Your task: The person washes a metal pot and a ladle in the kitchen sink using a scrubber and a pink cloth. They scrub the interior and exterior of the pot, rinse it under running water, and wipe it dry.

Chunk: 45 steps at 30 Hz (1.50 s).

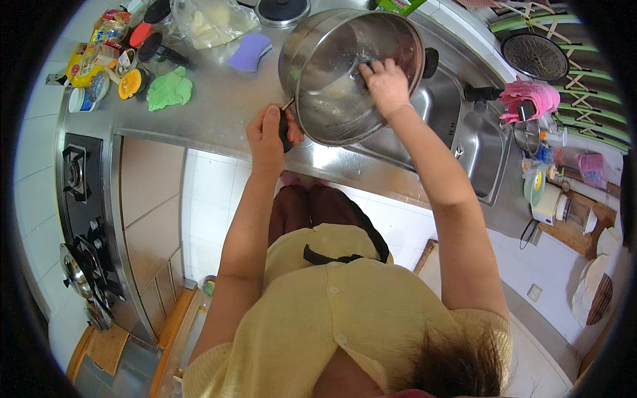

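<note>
A large stainless steel pot [328,112] is tilted over the counter and the edge of the sink, its open mouth turned towards me. My left hand [271,132] is closed around its black side handle. Inside the mouth is my right hand [385,82], fingers bent and reaching towards the inner wall; whether the fingertips touch the metal or hold anything small, I cannot tell. The pot's other black handle [431,63] sticks out at the far right, untouched. A purple sponge [250,52] lies on the counter to the left of the pot.
A double steel sink [485,164] is at the right, its faucet draped with a pink cloth [530,99]. Leftward on the counter [214,109] lie a green cloth [169,89], a cut pumpkin [131,83], jars and a plastic bag [214,22]. A gas hob [82,199] stands far left.
</note>
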Each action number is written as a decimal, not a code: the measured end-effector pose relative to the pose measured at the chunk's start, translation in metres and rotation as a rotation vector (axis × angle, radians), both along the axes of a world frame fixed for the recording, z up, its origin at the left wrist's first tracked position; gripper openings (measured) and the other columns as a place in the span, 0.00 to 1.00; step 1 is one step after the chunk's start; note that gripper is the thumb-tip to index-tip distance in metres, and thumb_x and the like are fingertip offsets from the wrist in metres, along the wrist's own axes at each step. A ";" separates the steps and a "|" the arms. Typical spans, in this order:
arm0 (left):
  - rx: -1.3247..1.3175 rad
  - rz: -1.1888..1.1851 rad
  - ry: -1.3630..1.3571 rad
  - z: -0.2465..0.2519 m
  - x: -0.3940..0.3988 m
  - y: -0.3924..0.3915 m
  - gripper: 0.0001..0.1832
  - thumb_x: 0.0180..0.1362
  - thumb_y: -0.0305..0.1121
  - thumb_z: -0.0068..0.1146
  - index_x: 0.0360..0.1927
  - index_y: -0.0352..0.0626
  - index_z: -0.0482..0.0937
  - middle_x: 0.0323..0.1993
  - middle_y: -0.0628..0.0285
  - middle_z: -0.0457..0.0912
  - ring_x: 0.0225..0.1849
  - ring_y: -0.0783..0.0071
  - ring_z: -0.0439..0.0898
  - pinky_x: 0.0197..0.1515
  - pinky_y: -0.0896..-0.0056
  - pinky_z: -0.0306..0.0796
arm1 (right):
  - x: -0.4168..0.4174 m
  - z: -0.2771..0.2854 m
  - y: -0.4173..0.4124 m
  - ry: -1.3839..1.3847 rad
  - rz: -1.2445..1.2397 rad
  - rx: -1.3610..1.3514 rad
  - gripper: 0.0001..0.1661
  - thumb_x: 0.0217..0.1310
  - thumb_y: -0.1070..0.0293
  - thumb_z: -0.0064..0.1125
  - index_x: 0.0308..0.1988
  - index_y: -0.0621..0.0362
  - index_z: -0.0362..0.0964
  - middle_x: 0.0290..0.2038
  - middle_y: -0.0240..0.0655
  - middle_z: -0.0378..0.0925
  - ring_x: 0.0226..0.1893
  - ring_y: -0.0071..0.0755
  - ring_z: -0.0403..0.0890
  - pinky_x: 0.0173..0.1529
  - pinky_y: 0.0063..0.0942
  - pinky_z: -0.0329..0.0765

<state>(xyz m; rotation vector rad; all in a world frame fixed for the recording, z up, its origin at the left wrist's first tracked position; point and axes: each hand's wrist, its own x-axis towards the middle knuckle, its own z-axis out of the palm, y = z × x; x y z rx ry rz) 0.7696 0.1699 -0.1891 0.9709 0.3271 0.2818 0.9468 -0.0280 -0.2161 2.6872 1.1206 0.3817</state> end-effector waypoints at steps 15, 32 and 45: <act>-0.070 -0.020 0.018 -0.002 -0.016 0.000 0.18 0.67 0.40 0.36 0.27 0.38 0.68 0.12 0.66 0.63 0.13 0.77 0.61 0.19 0.72 0.60 | 0.003 -0.022 0.020 0.213 0.023 -0.098 0.13 0.52 0.73 0.51 0.40 0.54 0.76 0.45 0.34 0.70 0.47 0.43 0.72 0.49 0.35 0.77; 0.000 0.005 0.089 0.008 -0.010 0.016 0.17 0.66 0.41 0.38 0.26 0.41 0.68 0.11 0.67 0.61 0.12 0.77 0.59 0.18 0.71 0.59 | 0.020 -0.016 0.038 0.060 0.095 -0.212 0.13 0.54 0.68 0.49 0.39 0.50 0.77 0.41 0.31 0.71 0.40 0.38 0.71 0.42 0.33 0.73; 0.116 0.086 0.077 0.015 -0.010 0.009 0.18 0.67 0.41 0.40 0.27 0.39 0.70 0.12 0.67 0.63 0.13 0.78 0.61 0.18 0.73 0.60 | -0.031 -0.024 -0.002 0.185 0.117 -0.018 0.21 0.49 0.73 0.51 0.46 0.52 0.75 0.49 0.33 0.74 0.47 0.38 0.71 0.49 0.39 0.69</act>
